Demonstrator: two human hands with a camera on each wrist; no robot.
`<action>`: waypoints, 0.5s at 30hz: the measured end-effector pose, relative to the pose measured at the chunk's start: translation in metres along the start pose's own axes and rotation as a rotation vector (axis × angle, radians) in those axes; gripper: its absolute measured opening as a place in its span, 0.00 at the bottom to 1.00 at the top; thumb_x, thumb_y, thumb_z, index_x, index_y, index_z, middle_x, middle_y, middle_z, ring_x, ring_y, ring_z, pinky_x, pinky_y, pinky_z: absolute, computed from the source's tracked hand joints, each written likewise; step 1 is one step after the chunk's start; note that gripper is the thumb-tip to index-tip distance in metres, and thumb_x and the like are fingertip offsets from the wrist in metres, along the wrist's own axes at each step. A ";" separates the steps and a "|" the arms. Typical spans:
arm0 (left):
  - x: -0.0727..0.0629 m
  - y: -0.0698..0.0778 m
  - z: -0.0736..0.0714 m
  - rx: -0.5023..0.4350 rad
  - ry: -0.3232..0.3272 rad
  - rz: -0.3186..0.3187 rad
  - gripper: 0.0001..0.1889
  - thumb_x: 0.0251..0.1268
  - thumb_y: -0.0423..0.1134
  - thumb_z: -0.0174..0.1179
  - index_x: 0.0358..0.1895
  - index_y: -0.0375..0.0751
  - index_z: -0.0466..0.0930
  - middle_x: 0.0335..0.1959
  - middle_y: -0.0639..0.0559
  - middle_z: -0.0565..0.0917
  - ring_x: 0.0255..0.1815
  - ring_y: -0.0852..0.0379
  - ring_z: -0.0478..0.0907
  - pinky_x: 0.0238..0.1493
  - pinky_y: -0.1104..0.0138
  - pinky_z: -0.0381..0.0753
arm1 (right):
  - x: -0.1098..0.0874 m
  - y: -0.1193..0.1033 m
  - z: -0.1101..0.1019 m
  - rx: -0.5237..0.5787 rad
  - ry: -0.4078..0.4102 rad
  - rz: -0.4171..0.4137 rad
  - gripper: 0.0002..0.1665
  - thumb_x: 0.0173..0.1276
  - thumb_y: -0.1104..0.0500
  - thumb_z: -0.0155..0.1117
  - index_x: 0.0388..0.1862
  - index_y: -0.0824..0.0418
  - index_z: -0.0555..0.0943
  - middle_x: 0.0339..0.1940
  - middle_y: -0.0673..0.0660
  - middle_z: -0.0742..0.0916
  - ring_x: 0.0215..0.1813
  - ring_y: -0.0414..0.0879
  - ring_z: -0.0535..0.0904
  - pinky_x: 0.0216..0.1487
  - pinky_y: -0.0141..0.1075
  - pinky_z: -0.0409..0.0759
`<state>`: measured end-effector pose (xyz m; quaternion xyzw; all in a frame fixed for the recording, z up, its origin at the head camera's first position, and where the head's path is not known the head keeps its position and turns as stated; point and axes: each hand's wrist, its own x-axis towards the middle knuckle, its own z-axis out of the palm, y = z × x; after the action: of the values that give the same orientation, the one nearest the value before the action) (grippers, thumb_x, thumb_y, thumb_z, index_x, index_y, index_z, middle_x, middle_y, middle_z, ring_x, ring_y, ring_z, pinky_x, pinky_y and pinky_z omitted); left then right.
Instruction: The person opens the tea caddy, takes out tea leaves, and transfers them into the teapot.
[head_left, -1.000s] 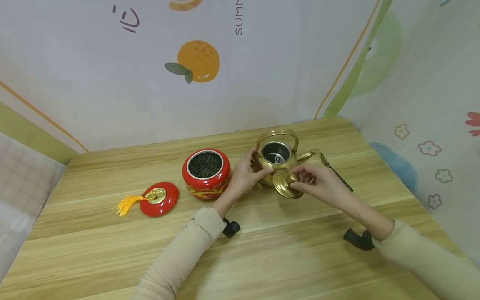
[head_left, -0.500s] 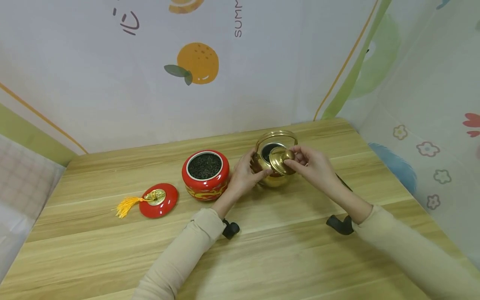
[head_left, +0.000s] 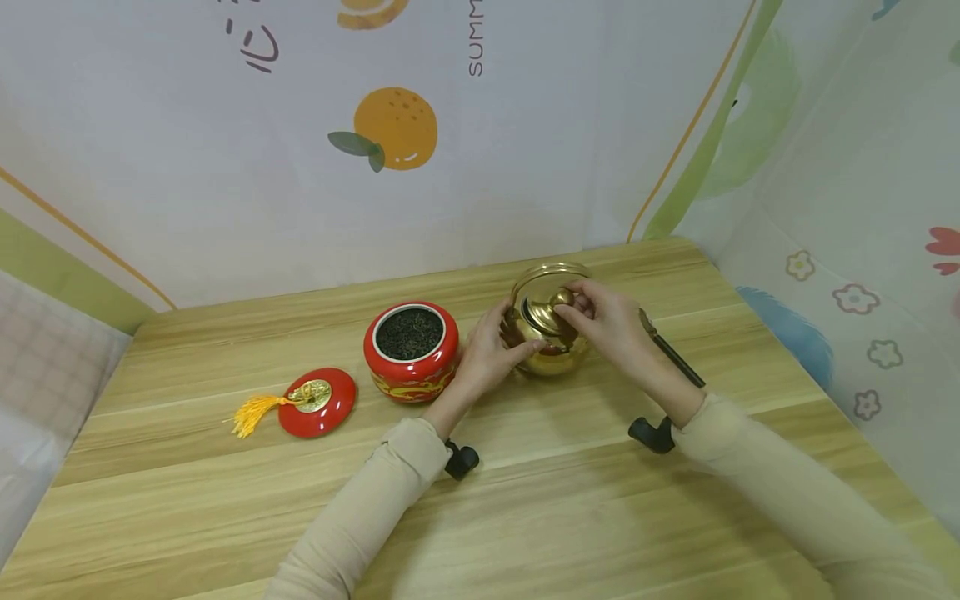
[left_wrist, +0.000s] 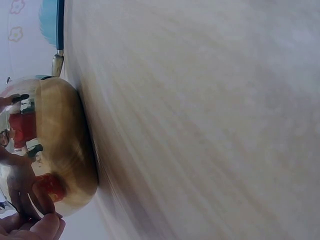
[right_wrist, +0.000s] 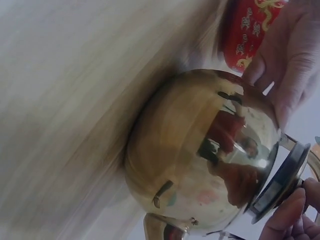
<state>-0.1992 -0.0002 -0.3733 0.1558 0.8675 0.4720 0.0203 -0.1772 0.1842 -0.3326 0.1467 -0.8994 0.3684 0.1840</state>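
A gold teapot [head_left: 555, 362] with a raised loop handle stands upright on the table. My left hand [head_left: 491, 350] grips the teapot's left side, thumb on the front of its body. By its round knob, my right hand [head_left: 611, 329] pinches the gold lid [head_left: 545, 315], which sits tilted over the mouth. In the right wrist view the lid's dark inner rim [right_wrist: 277, 187] shows with a gap at one side. Most of the opening is covered. Left of the teapot stands a red jar [head_left: 412, 383] with a gold dragon pattern, full of dark loose tea leaves [head_left: 408, 333].
The jar's red lid [head_left: 322, 417] with a yellow tassel [head_left: 255, 414] lies at the left. A dark-handled utensil [head_left: 678, 360] lies right of the teapot. A printed cloth [head_left: 487, 183] hangs behind the wooden table [head_left: 225, 500]. Black wrist-camera parts [head_left: 461, 460] show beneath the sleeves.
My right hand has brought the lid from the front right of the teapot up and left over its mouth. The left hand stays on the teapot.
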 end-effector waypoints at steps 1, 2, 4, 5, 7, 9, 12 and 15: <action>0.000 0.000 0.000 -0.001 -0.001 -0.001 0.41 0.53 0.49 0.69 0.70 0.42 0.61 0.64 0.45 0.71 0.65 0.48 0.66 0.65 0.55 0.66 | 0.000 0.000 0.001 -0.011 0.000 -0.013 0.16 0.61 0.65 0.66 0.46 0.73 0.78 0.24 0.59 0.82 0.22 0.42 0.72 0.22 0.25 0.70; 0.000 0.000 0.000 -0.001 -0.001 -0.003 0.41 0.54 0.49 0.68 0.70 0.42 0.60 0.64 0.45 0.71 0.66 0.48 0.65 0.65 0.55 0.66 | 0.001 -0.001 0.002 -0.017 -0.001 -0.021 0.16 0.61 0.65 0.66 0.46 0.73 0.78 0.24 0.59 0.82 0.22 0.42 0.72 0.22 0.25 0.69; 0.000 0.000 0.000 0.001 -0.002 -0.005 0.41 0.54 0.49 0.68 0.70 0.42 0.61 0.64 0.45 0.71 0.66 0.48 0.65 0.65 0.55 0.65 | 0.001 -0.001 0.005 -0.030 0.001 -0.043 0.17 0.61 0.66 0.65 0.47 0.74 0.77 0.23 0.60 0.82 0.22 0.43 0.72 0.23 0.26 0.69; 0.000 0.000 0.000 0.001 -0.002 -0.006 0.41 0.54 0.49 0.68 0.70 0.42 0.61 0.65 0.45 0.70 0.66 0.48 0.65 0.66 0.55 0.65 | 0.002 -0.001 0.006 -0.037 0.002 -0.050 0.17 0.61 0.66 0.65 0.47 0.74 0.77 0.23 0.60 0.82 0.22 0.43 0.72 0.23 0.27 0.69; 0.000 0.001 0.000 0.002 -0.002 -0.011 0.41 0.54 0.50 0.68 0.70 0.43 0.61 0.65 0.45 0.70 0.67 0.48 0.64 0.66 0.54 0.64 | 0.003 -0.002 0.008 -0.049 0.009 -0.053 0.17 0.61 0.67 0.65 0.47 0.74 0.77 0.23 0.60 0.82 0.22 0.43 0.72 0.22 0.27 0.68; 0.000 0.001 0.000 0.004 -0.001 -0.017 0.41 0.54 0.50 0.68 0.70 0.43 0.60 0.66 0.45 0.69 0.67 0.47 0.63 0.66 0.54 0.64 | 0.004 -0.003 0.010 -0.062 0.015 -0.049 0.17 0.61 0.66 0.65 0.48 0.74 0.77 0.23 0.60 0.82 0.22 0.43 0.71 0.22 0.28 0.68; -0.001 0.001 0.000 0.004 -0.002 -0.021 0.41 0.54 0.50 0.68 0.70 0.43 0.60 0.67 0.45 0.68 0.68 0.47 0.62 0.67 0.53 0.62 | 0.006 -0.004 0.012 -0.073 0.015 -0.031 0.18 0.62 0.66 0.65 0.49 0.73 0.77 0.23 0.59 0.82 0.21 0.42 0.69 0.22 0.28 0.67; -0.001 0.002 0.000 0.005 -0.003 -0.020 0.41 0.54 0.50 0.68 0.70 0.43 0.60 0.67 0.45 0.67 0.69 0.47 0.62 0.68 0.53 0.62 | 0.007 -0.005 0.013 -0.082 0.009 -0.013 0.18 0.63 0.65 0.64 0.50 0.73 0.77 0.24 0.59 0.82 0.21 0.41 0.68 0.21 0.28 0.66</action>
<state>-0.1978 -0.0001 -0.3718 0.1480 0.8702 0.4693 0.0258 -0.1844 0.1706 -0.3353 0.1432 -0.9120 0.3305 0.1963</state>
